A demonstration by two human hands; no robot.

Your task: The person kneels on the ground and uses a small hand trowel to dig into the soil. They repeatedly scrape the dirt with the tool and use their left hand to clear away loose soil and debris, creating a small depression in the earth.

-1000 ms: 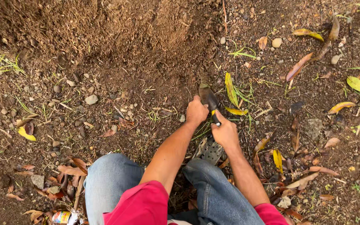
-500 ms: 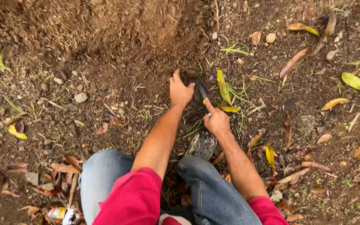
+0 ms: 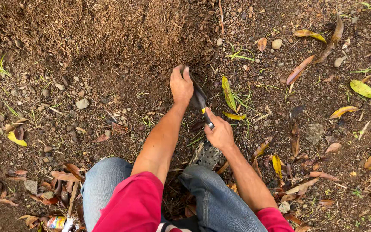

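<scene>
Down nearest the camera, the person crouches with red sleeves and blue jeans, a grey perforated shoe planted between the knees. Just above the shoe, the right hand is closed around the handle of a small trowel, forefinger laid along the shaft; a yellow band shows where the handle meets the dark blade. The tool's long axis runs up and slightly to the left, away from that hand, with the blade tip lying beside the left hand. That left hand is the farther of the two, fingers loosely curled and pressed onto the soil, right at the lip of the loose soil mound that fills the upper left. So the blade sits between the two hands, its tip nearer the left fingers, its handle in the right. Yellow-green leaves lie just to the right of the blade, and pebbles are scattered beyond. Compared with a second ago, both hands have moved farther from the knees, toward the mound, and they have drawn apart: then they were bunched together over the tool, now the left reaches ahead of the right.
</scene>
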